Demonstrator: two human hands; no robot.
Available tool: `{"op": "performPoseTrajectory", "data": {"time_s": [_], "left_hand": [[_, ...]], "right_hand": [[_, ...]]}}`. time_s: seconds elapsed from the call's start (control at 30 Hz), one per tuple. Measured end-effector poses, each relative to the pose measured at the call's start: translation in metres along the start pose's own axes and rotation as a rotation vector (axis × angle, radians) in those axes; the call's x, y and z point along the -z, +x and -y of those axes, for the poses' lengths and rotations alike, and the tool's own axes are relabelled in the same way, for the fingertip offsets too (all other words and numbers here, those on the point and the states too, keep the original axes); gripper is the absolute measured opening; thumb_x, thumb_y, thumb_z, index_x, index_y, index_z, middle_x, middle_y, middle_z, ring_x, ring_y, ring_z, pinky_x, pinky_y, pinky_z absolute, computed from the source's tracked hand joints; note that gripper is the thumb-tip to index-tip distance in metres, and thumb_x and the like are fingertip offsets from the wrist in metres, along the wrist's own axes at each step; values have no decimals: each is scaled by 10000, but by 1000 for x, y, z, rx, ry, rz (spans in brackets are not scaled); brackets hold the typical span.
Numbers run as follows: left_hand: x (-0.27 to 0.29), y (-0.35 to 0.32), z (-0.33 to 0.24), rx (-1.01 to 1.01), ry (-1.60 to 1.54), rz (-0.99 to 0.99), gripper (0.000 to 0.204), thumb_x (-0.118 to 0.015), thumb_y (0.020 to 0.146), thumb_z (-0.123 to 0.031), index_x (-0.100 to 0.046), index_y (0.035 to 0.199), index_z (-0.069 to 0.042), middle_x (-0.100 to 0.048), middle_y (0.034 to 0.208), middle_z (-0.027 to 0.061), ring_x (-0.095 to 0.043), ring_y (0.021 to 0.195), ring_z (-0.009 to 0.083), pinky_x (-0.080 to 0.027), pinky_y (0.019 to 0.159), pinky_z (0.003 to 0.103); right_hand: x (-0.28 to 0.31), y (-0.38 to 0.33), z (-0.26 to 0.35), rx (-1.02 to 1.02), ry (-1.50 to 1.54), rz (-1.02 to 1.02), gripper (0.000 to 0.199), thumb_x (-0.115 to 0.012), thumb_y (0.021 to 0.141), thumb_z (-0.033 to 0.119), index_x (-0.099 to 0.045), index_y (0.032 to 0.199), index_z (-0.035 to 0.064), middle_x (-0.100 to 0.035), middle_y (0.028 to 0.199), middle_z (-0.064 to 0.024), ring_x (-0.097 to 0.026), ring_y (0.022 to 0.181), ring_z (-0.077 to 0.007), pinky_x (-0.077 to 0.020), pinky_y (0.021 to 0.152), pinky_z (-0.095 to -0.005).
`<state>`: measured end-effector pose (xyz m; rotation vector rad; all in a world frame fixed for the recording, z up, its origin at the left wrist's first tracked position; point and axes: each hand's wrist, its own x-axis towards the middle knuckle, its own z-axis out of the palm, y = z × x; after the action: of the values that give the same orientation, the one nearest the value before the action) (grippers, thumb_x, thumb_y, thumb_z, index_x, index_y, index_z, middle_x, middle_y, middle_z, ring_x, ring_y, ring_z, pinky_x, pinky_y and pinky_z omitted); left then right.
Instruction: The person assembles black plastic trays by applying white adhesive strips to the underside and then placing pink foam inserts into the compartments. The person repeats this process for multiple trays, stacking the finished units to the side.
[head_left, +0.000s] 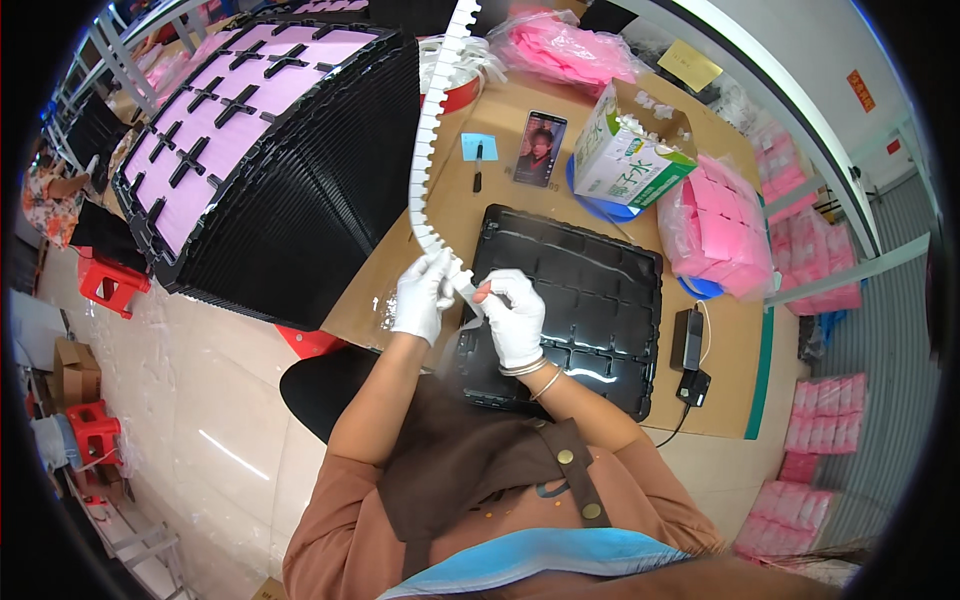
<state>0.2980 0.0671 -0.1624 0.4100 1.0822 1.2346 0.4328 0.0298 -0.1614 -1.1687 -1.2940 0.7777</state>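
A long white notched strip [428, 130] curves down from the top edge to my hands. My left hand [420, 295], in a white glove, is closed on it near its lower end. My right hand [515, 315], gloved with bare fingertips showing, is pinched at the strip's end, close beside the left. A thin, pale, translucent tail [470, 322] hangs below the fingers; I cannot make out whether it is film or part of the strip. Under the right hand lies a black plastic tray [600, 290] with moulded compartments, flat on the cardboard-covered table.
Left stands a tall stack of black trays [290, 170] with pink sheets on top. Beyond the tray are a phone [540, 148], a pen [478, 170] on blue paper, and a carton [635, 150] of white pieces. Bagged pink pads [715, 225] and a power adapter [687, 340] sit right.
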Motion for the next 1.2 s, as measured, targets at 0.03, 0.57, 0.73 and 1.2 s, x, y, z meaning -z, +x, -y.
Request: {"op": "performPoseTrajectory", "data": {"time_s": [0.03, 0.57, 0.73, 1.2], "left_hand": [[-1, 1, 1, -13, -38, -70, 143, -631, 916, -187, -602, 956, -53, -597, 773, -4, -404, 475, 8, -233, 382, 160], [6, -17, 12, -184, 216, -9, 181, -614, 919, -180, -623, 969, -6, -637, 793, 40, -504, 497, 36, -382, 414, 175], [-12, -24, 8, -137, 181, 61, 262, -605, 926, -191, -622, 1086, 15, -652, 817, 46, -503, 491, 39, -382, 405, 183], [-17, -21, 21, -143, 96, 16, 252, -627, 920, -195, -626, 1097, -16, -657, 883, 63, -554, 567, 61, -378, 414, 182]], "right_hand": [[0, 5, 5, 187, -35, -28, 98, -690, 713, 21, -663, 805, 39, -611, 816, -52, -591, 740, -162, -478, 680, -268], [15, 43, -24, -443, 166, 398, 134, -724, 797, 52, -662, 901, -6, -671, 805, -30, -596, 720, -82, -482, 673, -225], [19, 16, -24, -430, 235, 292, 73, -681, 837, 43, -655, 885, -6, -660, 821, -14, -580, 738, -64, -471, 692, -212], [254, 85, -71, -207, -1177, 11, 77, -664, 688, 11, -677, 710, 83, -625, 784, -159, -658, 761, -315, -536, 716, -393]]}}
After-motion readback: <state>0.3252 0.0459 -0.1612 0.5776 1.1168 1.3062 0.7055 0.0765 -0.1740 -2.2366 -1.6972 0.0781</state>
